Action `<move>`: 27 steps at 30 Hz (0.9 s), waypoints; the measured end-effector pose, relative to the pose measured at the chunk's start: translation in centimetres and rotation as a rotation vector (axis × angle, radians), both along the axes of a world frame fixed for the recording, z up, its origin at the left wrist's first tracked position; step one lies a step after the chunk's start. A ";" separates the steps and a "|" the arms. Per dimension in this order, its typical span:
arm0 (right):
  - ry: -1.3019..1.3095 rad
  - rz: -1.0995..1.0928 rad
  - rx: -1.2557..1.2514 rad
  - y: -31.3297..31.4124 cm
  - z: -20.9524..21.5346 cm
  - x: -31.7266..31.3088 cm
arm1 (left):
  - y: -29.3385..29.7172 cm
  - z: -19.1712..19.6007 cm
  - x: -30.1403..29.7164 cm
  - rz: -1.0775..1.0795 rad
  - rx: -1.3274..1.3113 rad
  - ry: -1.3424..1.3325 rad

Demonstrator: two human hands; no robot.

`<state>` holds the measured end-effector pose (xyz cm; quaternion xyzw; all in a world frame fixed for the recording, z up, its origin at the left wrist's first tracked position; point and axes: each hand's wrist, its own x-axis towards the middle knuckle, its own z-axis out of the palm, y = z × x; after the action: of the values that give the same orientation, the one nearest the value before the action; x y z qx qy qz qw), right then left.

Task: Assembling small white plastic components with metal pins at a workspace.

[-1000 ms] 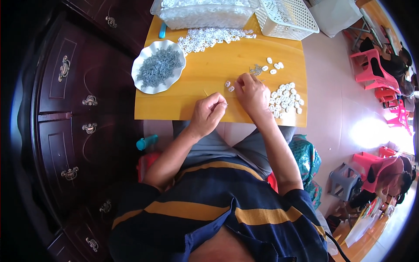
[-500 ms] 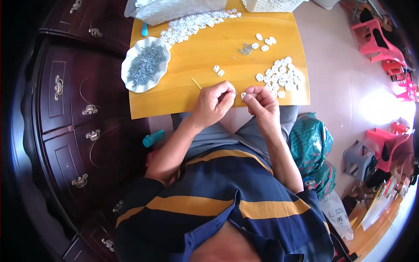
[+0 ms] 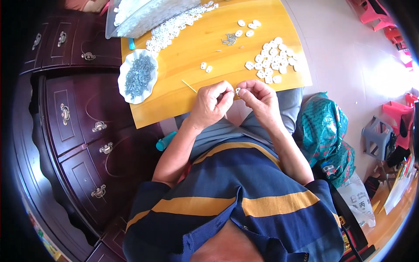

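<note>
Over the near edge of the table, both my hands meet fingertip to fingertip. My right hand [image 3: 263,103] pinches a small white plastic piece with holes [image 3: 238,91] between thumb and fingers. My left hand [image 3: 210,105] is closed in a pinch right beside it; whatever its fingertips hold is too small and hidden to make out. Just beyond the left hand lies a thin yellow stick [image 3: 189,85]. Two white pieces [image 3: 206,67] rest on the tabletop farther off. A white scalloped dish [image 3: 123,81] of small grey metal pins or screws stands at the left.
A heap of white pieces [image 3: 168,31] lies by a clear plastic bin [image 3: 148,22] at the far left. More white pieces [image 3: 273,59] cluster at the right, near a little pile of metal pins [image 3: 229,39]. Dark wooden drawers [image 3: 78,122] flank the table; green bags [image 3: 323,124] sit at right.
The view has shifted and turned a little, so the table appears moved left. My right hand's white piece is now closer to the left fingertips; both hands stay pinched.
</note>
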<state>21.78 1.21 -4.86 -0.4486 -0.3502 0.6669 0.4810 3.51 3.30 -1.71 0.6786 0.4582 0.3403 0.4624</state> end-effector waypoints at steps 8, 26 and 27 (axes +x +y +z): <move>-0.026 -0.013 0.043 0.0 -0.5 0.3 | 0.3 0.7 0.7 -0.036 0.001 0.017; 0.002 -0.028 0.057 -0.4 -1.2 0.5 | -0.2 0.8 1.4 -0.027 -0.011 -0.024; -0.010 -0.034 0.065 -0.4 -1.3 0.4 | -0.3 0.9 1.5 -0.025 -0.013 -0.014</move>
<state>22.23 0.84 -6.19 -0.4421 -0.3665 0.6447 0.5046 4.97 3.04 -0.78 0.6789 0.4486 0.3359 0.4743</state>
